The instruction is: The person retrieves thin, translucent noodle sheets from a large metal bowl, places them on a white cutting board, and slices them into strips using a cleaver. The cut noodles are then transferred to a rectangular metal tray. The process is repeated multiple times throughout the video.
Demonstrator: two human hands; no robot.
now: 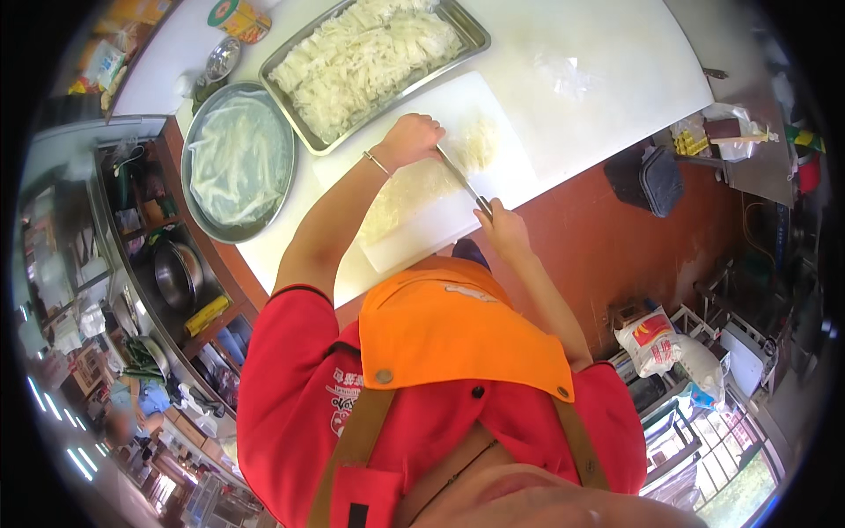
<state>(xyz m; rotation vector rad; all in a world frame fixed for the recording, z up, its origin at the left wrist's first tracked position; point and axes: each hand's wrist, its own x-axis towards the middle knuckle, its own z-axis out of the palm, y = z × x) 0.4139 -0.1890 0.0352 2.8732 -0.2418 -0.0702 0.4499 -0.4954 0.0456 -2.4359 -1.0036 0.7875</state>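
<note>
My right hand [507, 231] grips the dark handle of a knife [462, 177]. The blade slants up and left across a white cutting board [492, 99]. My left hand [412, 138], with a bracelet at the wrist, has its fingers curled at the blade's far end, which they cover. Pale yellow, finely cut food lies on both sides of the blade: a small heap [480, 142] to the right, and a wider spread [396, 204] to the left that reaches towards the board's near edge. What exactly the food is, I cannot tell.
Beyond the board stands a metal tray [478, 41] of pale strips. A round metal basin [187, 178] under plastic film is at the left, near a metal bowl [223, 59] and a labelled can [241, 20]. Crumpled clear plastic [568, 76] lies at the right. Shelves flank the left; a person sits far left.
</note>
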